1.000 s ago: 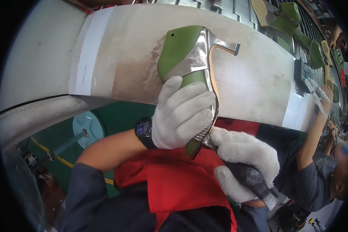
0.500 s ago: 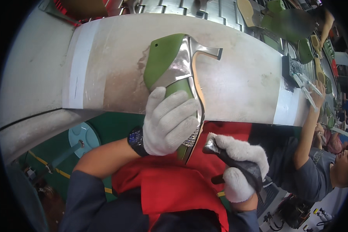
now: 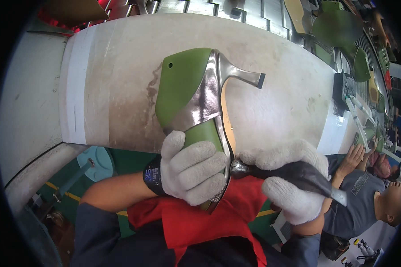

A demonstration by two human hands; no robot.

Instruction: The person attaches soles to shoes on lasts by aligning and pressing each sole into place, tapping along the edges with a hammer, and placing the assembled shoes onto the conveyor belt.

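A silver metallic high-heeled shoe (image 3: pixel 207 100) sits on a green shoe last (image 3: pixel 180 84), lying on its side over the bench's near edge. Its thin heel points right, and the tan sole faces my right hand. My left hand (image 3: pixel 191 171), in a white knit glove, is wrapped round the forefoot. My gloved right hand (image 3: pixel 294 202) grips a dark hand tool (image 3: pixel 294 175) with a shiny metal head. That head meets the sole's edge near the forefoot; whether it presses there I cannot tell. The toe hangs over my red apron (image 3: pixel 200 227).
Beyond the pale bench (image 3: pixel 129 80) runs a slatted metal conveyor (image 3: pixel 196 8) with more green lasts (image 3: pixel 361 64). A dark box (image 3: pixel 343 91) with white tools stands at the bench's right end. A co-worker (image 3: pixel 356 200) is close on my right. A light-blue round stool (image 3: pixel 96 164) stands lower left.
The shoe and my left hand have come nearer to me. My right hand has risen and turned, bringing the tool's metal head from beside the shoe up to the sole's edge.
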